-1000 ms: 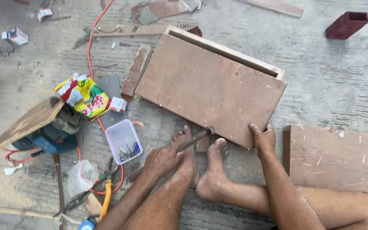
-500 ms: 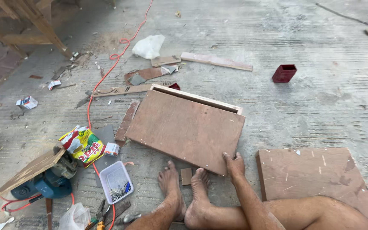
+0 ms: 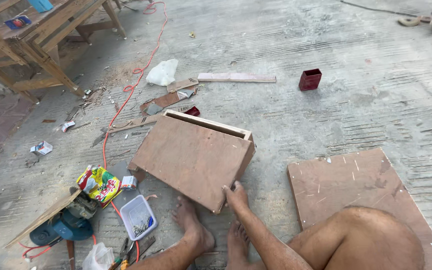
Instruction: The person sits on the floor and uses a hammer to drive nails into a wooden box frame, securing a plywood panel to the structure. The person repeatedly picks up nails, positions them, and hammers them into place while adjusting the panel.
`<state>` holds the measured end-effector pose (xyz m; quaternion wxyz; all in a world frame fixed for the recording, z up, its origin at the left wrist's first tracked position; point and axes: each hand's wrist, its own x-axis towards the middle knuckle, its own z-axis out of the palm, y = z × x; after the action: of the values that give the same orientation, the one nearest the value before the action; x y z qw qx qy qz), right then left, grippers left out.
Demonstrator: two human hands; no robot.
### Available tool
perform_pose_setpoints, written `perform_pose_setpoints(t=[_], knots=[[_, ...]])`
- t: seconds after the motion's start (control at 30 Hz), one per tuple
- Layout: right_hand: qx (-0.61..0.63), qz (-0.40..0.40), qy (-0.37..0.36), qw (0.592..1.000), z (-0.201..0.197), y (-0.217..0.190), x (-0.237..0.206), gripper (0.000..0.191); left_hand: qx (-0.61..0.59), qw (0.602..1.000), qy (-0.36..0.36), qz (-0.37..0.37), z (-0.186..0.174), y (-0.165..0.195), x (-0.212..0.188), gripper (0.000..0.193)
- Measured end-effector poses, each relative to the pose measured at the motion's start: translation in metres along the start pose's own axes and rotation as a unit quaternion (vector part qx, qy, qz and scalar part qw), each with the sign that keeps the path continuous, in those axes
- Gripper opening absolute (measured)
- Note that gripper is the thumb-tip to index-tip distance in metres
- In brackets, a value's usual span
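Note:
A brown plywood box (image 3: 191, 155) lies on the concrete floor in front of me, with a pale wooden frame along its far edge. My right hand (image 3: 236, 196) grips its near right corner, fingers over the top panel. The box looks tilted, its near corner raised a little. My two bare feet (image 3: 193, 227) rest on the floor just below the box. My left hand is out of the picture. My bent knee fills the lower right.
A plywood sheet (image 3: 356, 190) lies to the right. At the left are a white tub of nails (image 3: 138, 217), a colourful packet (image 3: 98, 184), a blue power tool (image 3: 63, 227) and an orange cable (image 3: 126, 90). Farther off lie a wood strip (image 3: 236, 77), a red box (image 3: 310, 79) and a wooden bench (image 3: 31, 45).
My left hand, which held a hammer by the box's near edge, has left the view. The view has pulled back and up. My right hand stays on the box's near corner.

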<state>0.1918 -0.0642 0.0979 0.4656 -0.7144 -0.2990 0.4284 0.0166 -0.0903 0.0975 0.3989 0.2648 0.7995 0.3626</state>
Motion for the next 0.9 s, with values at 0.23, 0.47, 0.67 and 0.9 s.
perform_pose_setpoints(t=[0.23,0.47,0.67,0.9], knots=[[0.061,0.071,-0.024,0.995,0.004,0.053,-0.008,0.036,-0.044,0.999,0.024,-0.006,0.011,-0.023,-0.003,0.085],[-0.068,0.007,0.118,0.991,-0.033,0.042,0.036,0.056,0.179,0.983,-0.035,0.031,-0.054,0.088,0.012,0.074],[-0.313,-0.318,0.177,0.877,-0.065,-0.014,0.094,0.054,0.563,0.783,-0.193,0.183,-0.024,0.064,0.084,0.062],[-0.477,-0.291,0.016,0.829,-0.020,-0.054,0.134,0.065,0.298,0.920,-0.203,0.156,0.019,-0.045,0.085,0.067]])
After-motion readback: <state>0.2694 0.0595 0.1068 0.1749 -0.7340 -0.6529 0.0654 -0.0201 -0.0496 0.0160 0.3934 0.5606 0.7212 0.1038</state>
